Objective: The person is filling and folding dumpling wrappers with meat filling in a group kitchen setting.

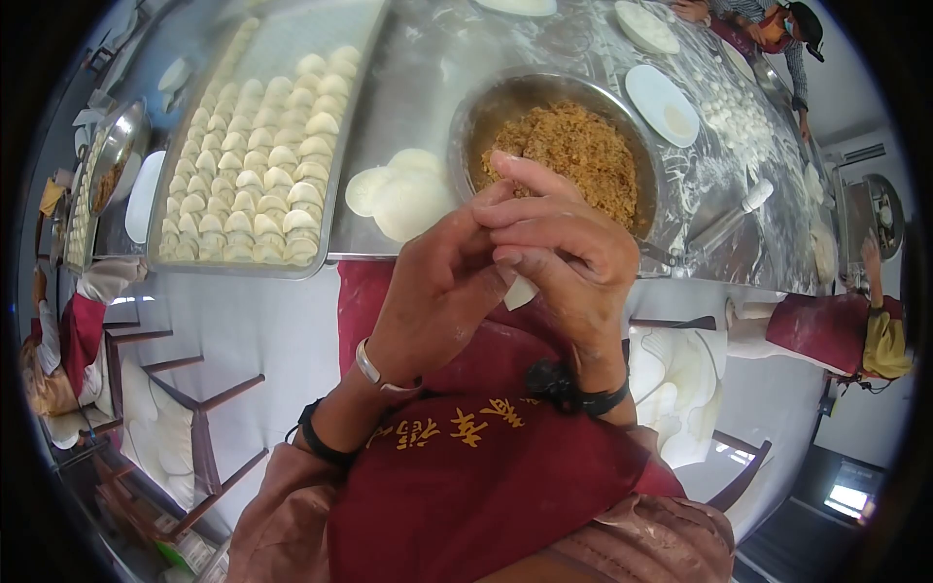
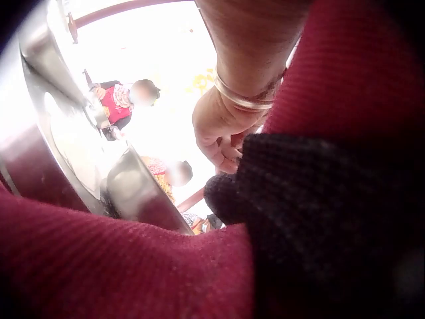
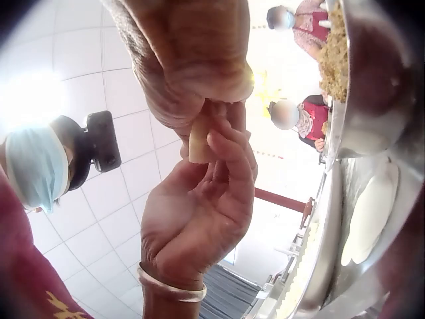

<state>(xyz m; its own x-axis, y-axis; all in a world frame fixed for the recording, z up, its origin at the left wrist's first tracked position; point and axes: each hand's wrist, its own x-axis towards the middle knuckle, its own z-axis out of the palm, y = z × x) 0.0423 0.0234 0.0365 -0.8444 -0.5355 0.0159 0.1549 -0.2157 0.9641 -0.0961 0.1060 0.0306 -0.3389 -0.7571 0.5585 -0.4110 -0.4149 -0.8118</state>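
Note:
Held up in front of the apron, a pale folded dumpling point(image 1: 521, 293) is mostly hidden between both hands. My left hand point(image 1: 442, 267), with a silver bracelet at its wrist, pinches it from the left. From the right, my right hand point(image 1: 583, 253) grips the same piece, fingertips meeting those of the left. In the right wrist view the dumpling's edge point(image 3: 199, 143) shows between the hands. Just beyond them is a steel bowl point(image 1: 465, 126) of brown minced filling point(image 1: 569, 146). Several round dough wrappers point(image 1: 408, 199) overlap on the table left of the bowl.
A metal tray point(image 1: 335, 185) with rows of dumplings point(image 1: 258, 175) stands at the left. White oval plates point(image 1: 661, 102), a white-handled tool point(image 1: 729, 219) and floury dough pieces point(image 1: 743, 126) lie to the right. Chairs point(image 1: 160, 428) and other people point(image 1: 777, 29) are around the table.

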